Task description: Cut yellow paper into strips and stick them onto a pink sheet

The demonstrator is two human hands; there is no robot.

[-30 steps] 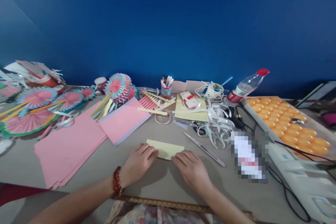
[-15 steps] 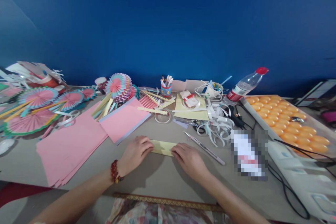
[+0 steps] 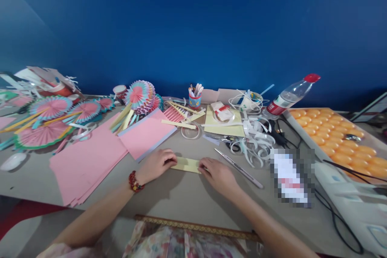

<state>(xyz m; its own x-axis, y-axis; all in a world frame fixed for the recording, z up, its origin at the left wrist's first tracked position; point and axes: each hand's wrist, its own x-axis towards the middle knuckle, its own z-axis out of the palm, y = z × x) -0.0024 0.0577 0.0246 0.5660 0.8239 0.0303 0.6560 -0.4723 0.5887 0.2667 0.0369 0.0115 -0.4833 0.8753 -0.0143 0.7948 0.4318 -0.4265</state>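
Note:
A narrow folded strip of pale yellow paper [image 3: 188,165] lies flat across the middle of the table in front of me. My left hand [image 3: 157,165] pinches its left end, thumb and fingers together; a red bead bracelet circles that wrist. At the right end, my right hand [image 3: 219,175] grips the strip with curled fingertips. Both palms stay low over the tabletop. Just beyond my right hand rests a slim craft knife [image 3: 238,168], lying diagonally. Pink paper with a blue-grey edge [image 3: 146,134] is close beyond my left hand.
Stacked pink sheets [image 3: 90,165] and pleated paper fans [image 3: 51,109] cover the left. Behind stand a pen cup [image 3: 195,100] and curled white strips [image 3: 256,141]. On the right are a tilted bottle [image 3: 290,96], an orange bumpy tray [image 3: 335,137], a white device [image 3: 347,197] and black cables.
The view has turned slightly left, so the table's things sit further right. Both hands keep hold of the paper strip, with the right fingers a little more curled.

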